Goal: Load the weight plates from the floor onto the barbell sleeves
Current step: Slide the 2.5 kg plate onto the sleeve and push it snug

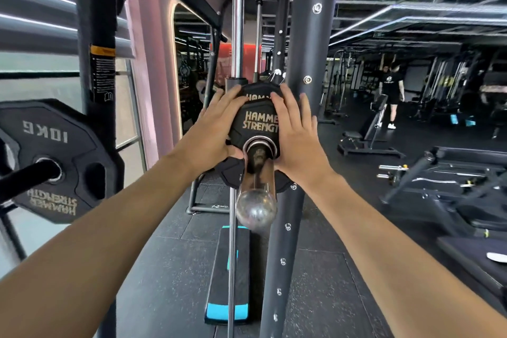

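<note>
Weight plate (258, 121) on barbell sleeve (256, 186), left hand (216, 129) and right hand (296, 134) flat against it, fingers spread

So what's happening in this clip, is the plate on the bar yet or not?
Yes. A person has both hands flat on a small black Hammer Strength plate already threaded onto the chrome barbell sleeve; the left hand and right hand press either side of it. A larger plate sits behind it on the same sleeve. A 10 kg plate hangs on a storage peg at left.
</note>
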